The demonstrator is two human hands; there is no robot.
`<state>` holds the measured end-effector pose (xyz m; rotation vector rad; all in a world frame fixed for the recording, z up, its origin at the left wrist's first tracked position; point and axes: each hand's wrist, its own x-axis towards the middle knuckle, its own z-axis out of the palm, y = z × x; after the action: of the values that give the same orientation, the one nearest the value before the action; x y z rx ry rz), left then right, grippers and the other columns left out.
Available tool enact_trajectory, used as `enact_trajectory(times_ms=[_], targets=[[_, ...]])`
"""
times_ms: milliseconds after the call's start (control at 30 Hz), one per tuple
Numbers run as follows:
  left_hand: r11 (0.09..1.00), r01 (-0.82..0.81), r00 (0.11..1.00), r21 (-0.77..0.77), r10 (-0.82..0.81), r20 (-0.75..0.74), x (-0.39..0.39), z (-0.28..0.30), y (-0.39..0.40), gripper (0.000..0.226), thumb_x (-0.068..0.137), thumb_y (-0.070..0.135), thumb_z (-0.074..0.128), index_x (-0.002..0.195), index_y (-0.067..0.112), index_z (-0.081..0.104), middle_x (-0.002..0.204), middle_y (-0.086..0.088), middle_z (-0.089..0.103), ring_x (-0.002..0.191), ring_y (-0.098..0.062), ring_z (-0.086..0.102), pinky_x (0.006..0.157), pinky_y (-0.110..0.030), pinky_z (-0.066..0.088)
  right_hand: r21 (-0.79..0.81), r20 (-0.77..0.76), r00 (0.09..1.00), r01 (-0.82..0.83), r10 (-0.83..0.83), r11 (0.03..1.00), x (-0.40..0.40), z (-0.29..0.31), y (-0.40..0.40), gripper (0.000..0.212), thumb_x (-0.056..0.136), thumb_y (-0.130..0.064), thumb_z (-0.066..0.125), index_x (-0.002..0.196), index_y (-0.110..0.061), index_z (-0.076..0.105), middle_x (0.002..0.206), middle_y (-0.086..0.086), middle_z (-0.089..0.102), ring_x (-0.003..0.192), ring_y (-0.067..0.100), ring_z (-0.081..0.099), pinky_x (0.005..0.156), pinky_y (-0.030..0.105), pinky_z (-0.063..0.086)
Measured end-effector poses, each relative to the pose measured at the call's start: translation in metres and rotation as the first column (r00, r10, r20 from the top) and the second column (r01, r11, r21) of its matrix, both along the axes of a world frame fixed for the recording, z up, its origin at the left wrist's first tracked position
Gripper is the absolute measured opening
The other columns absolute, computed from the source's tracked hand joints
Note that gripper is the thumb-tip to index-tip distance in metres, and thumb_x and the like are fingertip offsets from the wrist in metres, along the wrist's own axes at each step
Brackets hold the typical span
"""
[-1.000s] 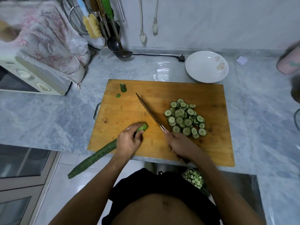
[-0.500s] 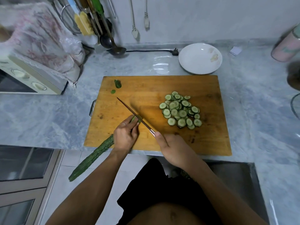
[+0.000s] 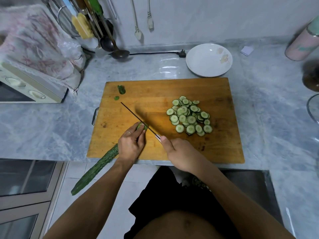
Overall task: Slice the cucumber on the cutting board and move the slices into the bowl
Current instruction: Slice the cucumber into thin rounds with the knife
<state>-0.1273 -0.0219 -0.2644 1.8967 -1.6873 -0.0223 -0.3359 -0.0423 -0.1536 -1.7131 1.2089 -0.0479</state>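
A long dark green cucumber (image 3: 96, 171) lies slanted over the near left edge of the wooden cutting board (image 3: 215, 147), its uncut end hanging past the counter. My left hand (image 3: 131, 145) grips it close to the cut end. My right hand (image 3: 181, 152) holds the handle of a knife (image 3: 136, 117), whose thin blade rests edge-down against the cucumber's cut end. A pile of several cucumber slices (image 3: 189, 116) lies on the right half of the board. The white bowl (image 3: 198, 66) stands empty just behind the board.
Two small green end pieces (image 3: 121, 89) lie at the board's far left. A toaster oven (image 3: 25, 87) under a floral cloth stands left. Hanging utensils and a ladle (image 3: 119, 53) are at the back wall. A pink canister (image 3: 303, 44) stands far right; a sink (image 3: 250, 190) sits below the board.
The knife swung left from beside the cucumber end to sit across it. My left hand slid slightly along the cucumber. The camera view shifted.
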Motion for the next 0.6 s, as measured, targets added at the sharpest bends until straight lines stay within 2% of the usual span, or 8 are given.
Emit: enact_trajectory(times_ms=[133,233,300,367,467,600], targets=[[1.000,0.022,1.000,-0.012,-0.022,-0.003,0.001,-0.002,0.000,0.033,0.090,0.027,0.054,0.106,0.008,0.076,0.116,-0.015,0.070,0.095,-0.029,0.071,0.077,-0.036,0.057,-0.001,-0.010,1.000,0.007,-0.007,1.000,0.008,-0.001,-0.005,0.064,0.104,-0.052,0.021,0.056,-0.013,0.038,0.055,0.003,0.044,0.052,0.017,0.044,0.051,0.032,0.030],[1.000,0.022,1.000,-0.014,-0.021,0.018,0.001,-0.003,-0.001,0.034,0.091,0.027,0.052,0.105,0.009,0.076,0.117,-0.015,0.069,0.093,-0.030,0.071,0.072,-0.035,0.058,-0.020,-0.033,0.999,0.022,-0.023,1.000,0.021,-0.013,-0.008,0.064,0.103,-0.055,0.020,0.058,-0.015,0.041,0.062,0.006,0.048,0.064,0.024,0.051,0.059,0.033,0.033],[1.000,0.025,0.999,-0.015,-0.025,0.035,0.002,-0.005,-0.001,0.033,0.092,0.027,0.051,0.104,0.010,0.077,0.118,-0.013,0.069,0.091,-0.029,0.071,0.068,-0.034,0.057,-0.011,-0.042,0.999,0.031,-0.031,0.999,0.029,-0.021,-0.009,0.062,0.102,-0.057,0.017,0.060,-0.018,0.041,0.069,0.009,0.049,0.077,0.029,0.052,0.068,0.032,0.034],[1.000,0.020,0.999,-0.018,-0.019,0.035,0.003,-0.006,-0.001,0.033,0.092,0.027,0.051,0.103,0.010,0.077,0.117,-0.013,0.069,0.090,-0.029,0.071,0.065,-0.034,0.057,-0.008,-0.048,0.998,0.042,-0.042,0.999,0.033,-0.025,-0.009,0.061,0.103,-0.056,0.016,0.061,-0.019,0.039,0.070,0.008,0.049,0.084,0.029,0.051,0.071,0.033,0.034],[1.000,0.017,1.000,-0.026,-0.016,0.024,0.002,-0.006,0.000,0.031,0.091,0.026,0.053,0.104,0.010,0.077,0.116,-0.013,0.070,0.092,-0.029,0.071,0.067,-0.034,0.057,-0.023,-0.039,0.998,0.041,-0.042,0.999,0.033,-0.025,-0.008,0.059,0.104,-0.052,0.015,0.061,-0.020,0.038,0.065,0.002,0.045,0.086,0.026,0.044,0.074,0.033,0.034],[0.999,0.031,0.999,-0.011,-0.031,-0.015,0.003,-0.005,0.000,0.031,0.090,0.028,0.058,0.106,0.008,0.076,0.117,-0.012,0.070,0.096,-0.028,0.070,0.074,-0.036,0.058,-0.057,-0.031,0.999,0.019,-0.021,0.998,0.025,-0.022,-0.008,0.061,0.105,-0.050,0.016,0.060,-0.017,0.042,0.063,0.002,0.046,0.084,0.027,0.046,0.073,0.034,0.033]])
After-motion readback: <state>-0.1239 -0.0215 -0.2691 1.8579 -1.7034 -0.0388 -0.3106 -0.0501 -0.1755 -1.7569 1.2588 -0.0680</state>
